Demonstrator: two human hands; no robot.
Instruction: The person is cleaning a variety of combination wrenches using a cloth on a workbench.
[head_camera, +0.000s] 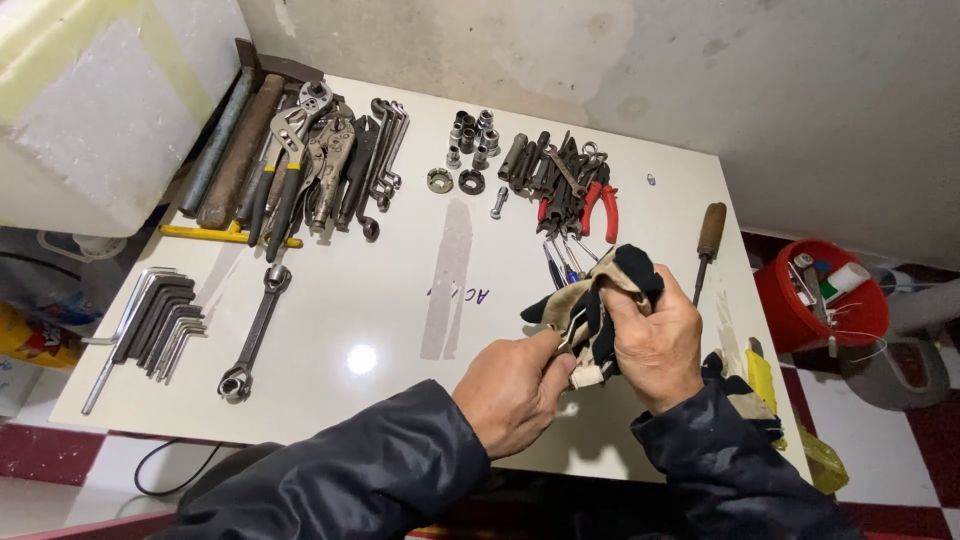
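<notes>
My left hand (513, 390) pinches a small white-ended tool (583, 376) at its lower end, over the near edge of the white table (400, 310). My right hand (655, 345) grips a black and beige rag (595, 295) wrapped around that tool. The tool's upper part is hidden inside the rag. Both hands touch each other at the rag.
Hex keys (160, 325) and a ratchet wrench (255, 335) lie at the left. Pliers and wrenches (310, 165) crowd the back left; sockets (470, 140) and red-handled pliers (595, 205) sit at the back. A wooden-handled tool (708, 245) lies right. A red bucket (820, 300) stands on the floor.
</notes>
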